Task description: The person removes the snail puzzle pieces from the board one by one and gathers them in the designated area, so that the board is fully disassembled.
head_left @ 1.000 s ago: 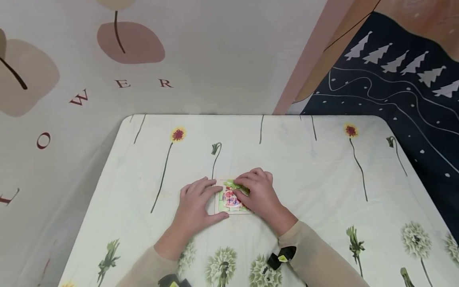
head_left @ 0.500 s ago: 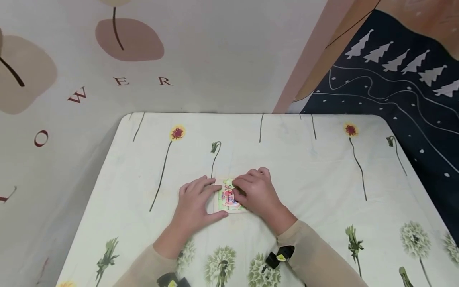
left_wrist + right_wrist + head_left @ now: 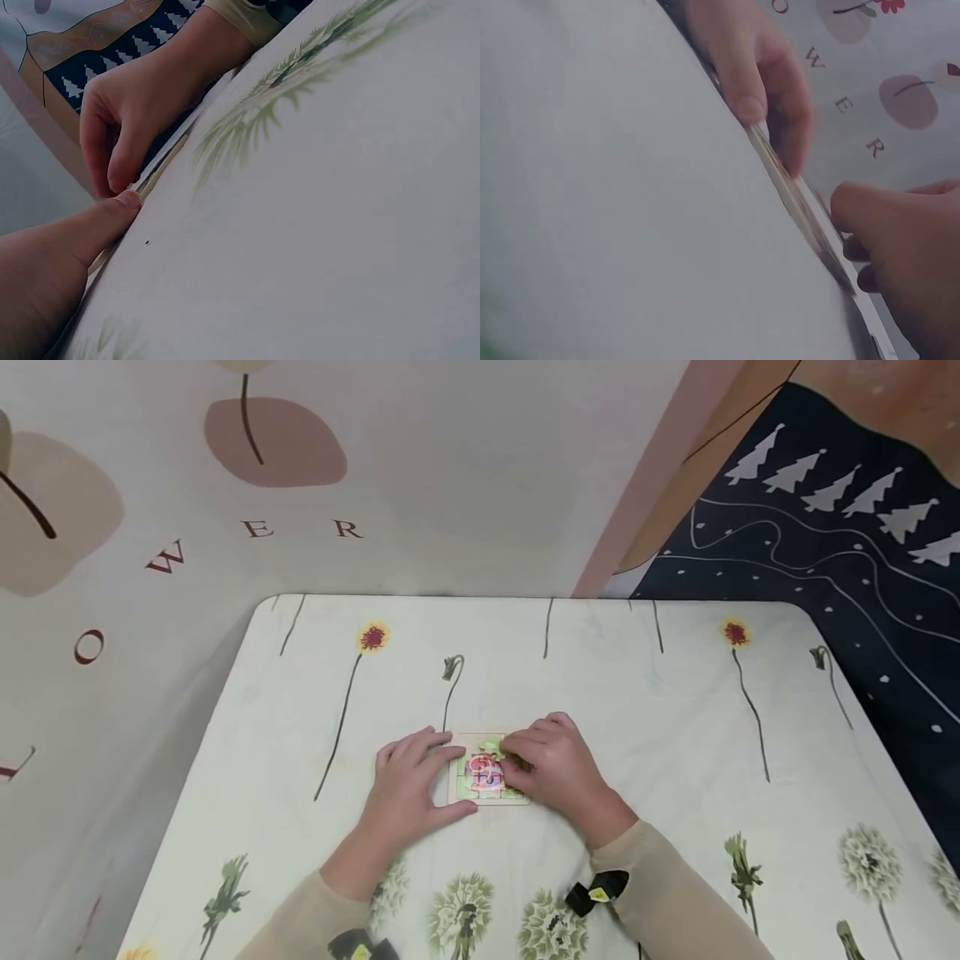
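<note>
A small jigsaw puzzle board (image 3: 452,789) with a pale frame and a pink, red and green picture lies flat on the table. My left hand (image 3: 408,785) holds its left side, thumb along the near edge and fingertips on the upper left; in the left wrist view the thumb (image 3: 112,214) presses the board's edge. My right hand (image 3: 558,764) is over the board's right side, thumb and index finger bent together, pinching a green puzzle piece (image 3: 491,746) that is mostly hidden under the fingers. In the right wrist view my curled right fingers (image 3: 866,206) cover whatever they touch.
A white tablecloth (image 3: 660,718) with printed flowers covers the table. Beyond its far edge hangs a pale curtain (image 3: 465,485) with printed letters, and at the right a dark fabric (image 3: 810,543) with white trees. Black straps (image 3: 597,893) sit at both wrists.
My right hand stays over the board, moving slightly left and then right, showing more of the picture's upper part. My left hand keeps its place on the board.
</note>
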Demonstrator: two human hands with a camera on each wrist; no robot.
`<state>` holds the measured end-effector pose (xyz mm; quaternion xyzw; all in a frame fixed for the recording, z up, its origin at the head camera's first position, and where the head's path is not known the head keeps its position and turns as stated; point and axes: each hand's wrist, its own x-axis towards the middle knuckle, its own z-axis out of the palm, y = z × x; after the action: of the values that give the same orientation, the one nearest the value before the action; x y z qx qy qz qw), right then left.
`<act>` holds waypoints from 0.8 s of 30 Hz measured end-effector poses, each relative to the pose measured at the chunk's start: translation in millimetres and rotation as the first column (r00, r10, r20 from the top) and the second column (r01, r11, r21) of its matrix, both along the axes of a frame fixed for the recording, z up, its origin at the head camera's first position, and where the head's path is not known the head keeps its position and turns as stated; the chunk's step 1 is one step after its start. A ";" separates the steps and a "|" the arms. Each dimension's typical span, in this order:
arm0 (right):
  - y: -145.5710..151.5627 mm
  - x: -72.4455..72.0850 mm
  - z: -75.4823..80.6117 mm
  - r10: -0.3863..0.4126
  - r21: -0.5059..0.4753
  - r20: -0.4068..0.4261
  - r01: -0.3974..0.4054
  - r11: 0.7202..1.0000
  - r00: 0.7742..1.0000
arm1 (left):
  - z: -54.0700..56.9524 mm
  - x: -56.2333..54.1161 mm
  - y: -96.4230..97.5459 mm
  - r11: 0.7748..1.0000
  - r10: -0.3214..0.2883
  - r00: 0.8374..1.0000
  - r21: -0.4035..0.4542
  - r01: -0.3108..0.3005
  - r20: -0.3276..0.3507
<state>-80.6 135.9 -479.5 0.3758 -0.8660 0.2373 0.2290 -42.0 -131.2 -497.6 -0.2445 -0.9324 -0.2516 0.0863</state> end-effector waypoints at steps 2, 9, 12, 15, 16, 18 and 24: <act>10.0 0.5 -0.3 0.035 -0.009 0.012 -0.035 0.999 0.999 | 0.4 -0.3 0.6 1.000 0.002 1.000 -0.002 -0.001 0.004; 54.8 -0.4 -6.2 0.063 -0.072 0.018 -0.061 0.995 0.998 | 3.6 -0.2 2.1 1.000 0.010 1.000 -0.013 -0.010 0.024; 75.9 -3.6 -9.0 0.047 -0.116 0.007 -0.046 0.992 0.999 | 5.0 0.2 1.7 1.000 0.016 1.000 -0.018 -0.015 0.023; 96.1 -7.3 -10.4 0.041 -0.146 0.017 -0.038 0.989 0.999 | 5.7 0.5 1.2 1.000 0.020 1.000 -0.016 -0.019 0.024; 102.3 -8.6 -10.7 0.038 -0.148 0.024 -0.034 0.988 0.999 | 5.8 0.6 1.0 1.000 0.021 0.999 -0.015 -0.020 0.027; 113.2 -10.9 -11.6 0.032 -0.147 0.042 -0.025 0.989 0.999 | 5.9 0.7 0.6 1.000 0.022 0.999 -0.011 -0.021 0.032; 130.3 -16.8 -14.0 -0.009 -0.130 0.113 0.024 0.991 0.994 | 4.9 1.7 0.1 1.000 0.016 0.999 -0.021 -0.015 0.039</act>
<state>-97.4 266.2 -493.5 0.3387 -0.8631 0.3127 0.2063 -40.3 -131.0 -492.7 -0.2331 -0.9384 -0.2459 0.0671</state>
